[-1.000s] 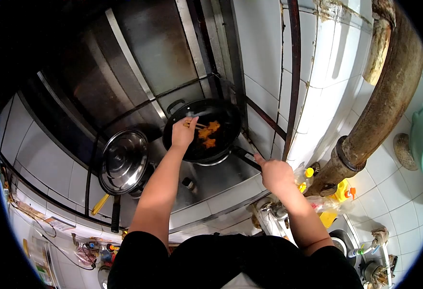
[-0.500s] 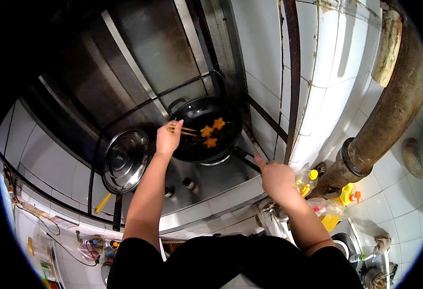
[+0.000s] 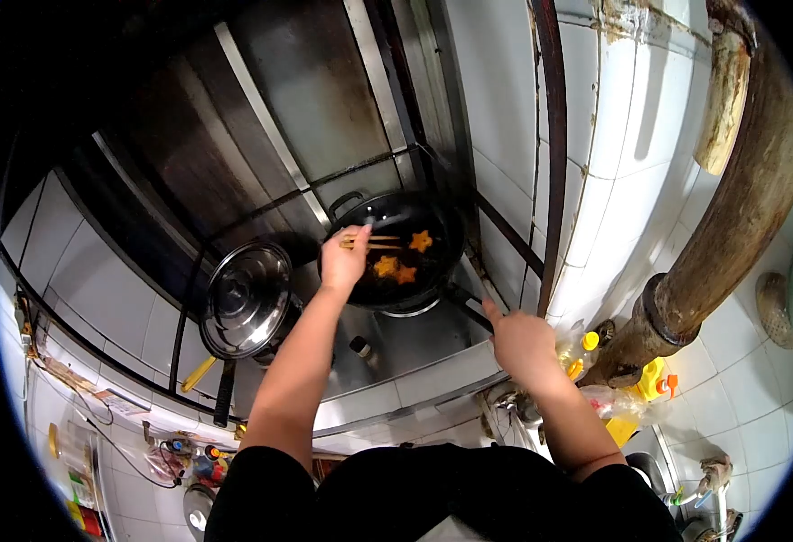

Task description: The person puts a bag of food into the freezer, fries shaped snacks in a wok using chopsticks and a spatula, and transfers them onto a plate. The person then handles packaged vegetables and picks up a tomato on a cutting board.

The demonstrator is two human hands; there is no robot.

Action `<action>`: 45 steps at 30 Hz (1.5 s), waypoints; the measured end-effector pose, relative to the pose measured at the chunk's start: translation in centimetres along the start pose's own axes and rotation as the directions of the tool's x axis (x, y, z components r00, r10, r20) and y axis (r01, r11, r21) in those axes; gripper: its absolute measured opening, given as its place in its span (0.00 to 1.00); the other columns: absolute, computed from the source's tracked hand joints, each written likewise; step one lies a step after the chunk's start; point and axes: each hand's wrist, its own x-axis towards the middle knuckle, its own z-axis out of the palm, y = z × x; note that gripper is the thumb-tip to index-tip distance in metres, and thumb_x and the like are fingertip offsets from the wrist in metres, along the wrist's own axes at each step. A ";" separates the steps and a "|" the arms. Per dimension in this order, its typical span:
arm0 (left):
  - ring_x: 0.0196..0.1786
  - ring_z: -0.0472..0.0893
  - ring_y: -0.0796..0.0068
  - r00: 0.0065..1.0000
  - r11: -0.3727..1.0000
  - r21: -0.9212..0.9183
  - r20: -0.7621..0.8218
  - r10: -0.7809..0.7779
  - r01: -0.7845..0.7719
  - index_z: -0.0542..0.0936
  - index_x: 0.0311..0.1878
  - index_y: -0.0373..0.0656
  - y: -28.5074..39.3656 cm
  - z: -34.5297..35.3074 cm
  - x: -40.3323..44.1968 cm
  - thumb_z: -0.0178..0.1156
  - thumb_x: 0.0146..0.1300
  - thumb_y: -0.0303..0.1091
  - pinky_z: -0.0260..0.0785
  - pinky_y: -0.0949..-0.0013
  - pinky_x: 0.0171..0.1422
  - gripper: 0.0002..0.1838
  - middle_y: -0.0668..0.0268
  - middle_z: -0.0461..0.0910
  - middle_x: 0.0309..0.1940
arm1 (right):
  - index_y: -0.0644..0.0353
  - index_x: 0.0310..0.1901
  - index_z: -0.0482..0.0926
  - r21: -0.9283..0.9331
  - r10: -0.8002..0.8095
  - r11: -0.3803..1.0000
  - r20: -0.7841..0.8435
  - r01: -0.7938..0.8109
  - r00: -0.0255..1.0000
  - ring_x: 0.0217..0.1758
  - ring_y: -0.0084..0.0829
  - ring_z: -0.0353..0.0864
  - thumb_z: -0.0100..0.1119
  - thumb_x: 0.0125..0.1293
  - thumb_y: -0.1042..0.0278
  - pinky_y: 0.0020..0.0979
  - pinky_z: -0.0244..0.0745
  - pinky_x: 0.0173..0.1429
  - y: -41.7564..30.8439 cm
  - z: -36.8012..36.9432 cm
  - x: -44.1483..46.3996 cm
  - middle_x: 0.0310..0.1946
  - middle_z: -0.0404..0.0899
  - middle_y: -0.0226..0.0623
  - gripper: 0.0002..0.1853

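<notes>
While my right hand is gripping the handle, my left hand is holding chopsticks, ideally nudging stars gently.

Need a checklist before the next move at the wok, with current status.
1. Left hand holding chopsticks: ok.
2. Right hand on the wok handle: ok.
3. Star-shaped pieces inside the wok: ok, three visible.
4. Piece gripped between the chopsticks: not ok, none there.
5. Shiny lid off the wok: ok, beside it in the view.
6. Flame under the wok: cannot tell, hidden.
</notes>
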 end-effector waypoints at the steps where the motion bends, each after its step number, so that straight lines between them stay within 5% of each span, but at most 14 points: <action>1: 0.31 0.80 0.60 0.999 0.999 -0.026 -0.008 0.046 -0.046 0.82 0.33 0.36 -0.8 1.5 0.6 0.62 0.66 0.41 0.72 0.65 0.40 0.15 0.55 0.81 0.28 | 0.52 0.66 0.69 -0.007 -0.009 1.000 -0.001 0.009 1.000 0.34 0.41 0.86 0.50 0.62 0.74 0.39 0.80 0.34 0.0 0.0 -0.1 0.35 0.82 0.44 0.28; 2: 0.33 0.81 0.58 0.996 0.994 -0.051 -0.017 0.092 -0.093 0.82 0.34 0.37 -1.5 3.0 1.1 0.62 0.66 0.41 0.72 0.64 0.42 0.14 0.54 0.82 0.30 | 0.52 0.66 0.69 -0.015 -0.017 1.000 -0.003 0.017 1.000 0.34 0.41 0.86 0.50 0.62 0.74 0.39 0.80 0.34 0.1 0.0 -0.1 0.35 0.82 0.44 0.28; 4: 0.30 0.82 0.75 0.987 0.986 0.049 0.025 0.158 -0.159 0.82 0.38 0.34 -0.4 5.1 1.0 0.60 0.68 0.40 0.75 0.70 0.39 0.16 0.61 0.83 0.31 | 0.53 0.67 0.69 -0.034 -0.035 0.999 -0.020 0.034 0.999 0.33 0.40 0.86 0.49 0.62 0.74 0.39 0.80 0.34 0.4 0.7 0.1 0.34 0.82 0.44 0.28; 8: 0.27 0.81 0.74 0.997 0.976 0.219 0.069 -0.032 0.016 0.83 0.36 0.36 0.7 5.2 1.0 0.60 0.68 0.44 0.72 0.68 0.36 0.17 0.60 0.80 0.22 | 0.53 0.67 0.68 0.016 -0.016 1.000 -0.027 0.017 0.999 0.35 0.40 0.84 0.61 0.61 0.64 0.39 0.78 0.38 0.5 0.8 0.1 0.32 0.82 0.41 0.31; 9: 0.34 0.84 0.54 0.997 0.968 0.251 0.074 -0.022 0.003 0.85 0.36 0.40 0.6 4.4 1.4 0.61 0.65 0.46 0.74 0.61 0.41 0.16 0.51 0.83 0.28 | 0.53 0.67 0.68 0.015 -0.021 1.000 -0.035 0.022 0.999 0.34 0.40 0.84 0.60 0.61 0.64 0.39 0.78 0.37 0.5 0.7 0.0 0.31 0.82 0.41 0.30; 12: 0.31 0.81 0.55 0.995 0.995 0.095 0.095 -0.027 0.018 0.83 0.33 0.38 1.8 1.2 0.8 0.62 0.65 0.44 0.72 0.63 0.40 0.16 0.54 0.81 0.26 | 0.54 0.66 0.69 0.004 -0.037 0.999 -0.046 0.037 0.998 0.33 0.40 0.84 0.60 0.61 0.65 0.39 0.78 0.36 0.5 0.7 -0.1 0.31 0.82 0.41 0.30; 16: 0.28 0.78 0.80 0.987 0.975 0.194 0.141 0.083 -0.110 0.82 0.34 0.34 1.6 -1.3 -1.6 0.64 0.66 0.40 0.73 0.73 0.36 0.15 0.67 0.81 0.26 | 0.54 0.66 0.69 -0.010 -0.025 1.000 -0.035 0.025 0.999 0.33 0.39 0.84 0.59 0.62 0.65 0.39 0.78 0.35 0.3 0.6 0.0 0.31 0.82 0.41 0.29; 18: 0.29 0.78 0.78 0.987 0.998 0.052 0.155 -0.035 0.027 0.82 0.33 0.34 1.7 -1.8 -3.7 0.64 0.66 0.38 0.71 0.72 0.36 0.14 0.64 0.81 0.27 | 0.54 0.67 0.69 -0.015 -0.022 1.000 -0.022 0.021 1.000 0.33 0.39 0.85 0.55 0.62 0.68 0.38 0.79 0.34 0.3 0.2 0.0 0.32 0.82 0.42 0.28; 20: 0.30 0.79 0.75 0.973 0.968 0.164 0.161 0.164 -0.190 0.82 0.33 0.34 2.1 -2.5 -5.3 0.63 0.66 0.36 0.70 0.71 0.37 0.13 0.62 0.80 0.28 | 0.54 0.68 0.68 -0.019 -0.027 0.999 -0.003 0.026 1.000 0.34 0.39 0.86 0.48 0.63 0.73 0.37 0.81 0.34 0.1 -0.5 -0.1 0.33 0.83 0.43 0.29; 29: 0.36 0.81 0.53 0.966 0.914 0.316 0.043 0.254 -0.255 0.84 0.34 0.38 1.3 -3.5 -5.5 0.64 0.63 0.35 0.73 0.62 0.40 0.09 0.55 0.82 0.33 | 0.52 0.67 0.69 -0.017 -0.017 1.000 0.026 0.018 1.000 0.35 0.42 0.86 0.51 0.61 0.74 0.39 0.81 0.36 0.2 0.0 0.2 0.34 0.83 0.44 0.30; 32: 0.35 0.81 0.52 0.976 0.930 0.297 0.055 0.212 -0.219 0.84 0.34 0.38 0.4 -3.3 -5.8 0.64 0.63 0.35 0.73 0.62 0.40 0.09 0.55 0.82 0.32 | 0.49 0.68 0.68 -0.041 0.017 0.999 0.008 -0.017 1.000 0.36 0.42 0.84 0.60 0.63 0.61 0.40 0.79 0.38 0.2 0.5 0.2 0.32 0.83 0.41 0.30; 37: 0.34 0.82 0.56 0.972 0.946 0.224 0.037 0.231 -0.233 0.83 0.35 0.37 3.6 -6.1 -9.0 0.65 0.61 0.32 0.74 0.64 0.41 0.07 0.55 0.81 0.32 | 0.49 0.67 0.68 -0.036 0.022 0.999 0.023 -0.021 0.999 0.36 0.41 0.84 0.61 0.63 0.58 0.40 0.79 0.39 0.2 0.7 0.2 0.32 0.83 0.41 0.30; 43: 0.42 0.84 0.58 0.786 0.758 0.218 0.080 0.613 -0.614 0.83 0.36 0.39 2.7 -8.1 -16.9 0.70 0.53 0.27 0.79 0.64 0.44 0.08 0.58 0.81 0.38 | 0.49 0.68 0.66 -0.078 0.046 0.996 0.063 -0.041 0.997 0.37 0.41 0.84 0.62 0.62 0.58 0.40 0.79 0.39 -0.2 -0.1 0.2 0.35 0.82 0.42 0.32; 45: 0.43 0.85 0.58 0.813 0.777 0.243 0.131 0.567 -0.581 0.83 0.37 0.38 2.8 -8.5 -18.4 0.71 0.53 0.26 0.79 0.65 0.45 0.09 0.56 0.81 0.38 | 0.49 0.68 0.66 -0.085 0.039 0.996 0.071 -0.033 0.997 0.37 0.41 0.84 0.62 0.62 0.58 0.40 0.79 0.39 -0.3 -0.1 0.2 0.35 0.82 0.42 0.32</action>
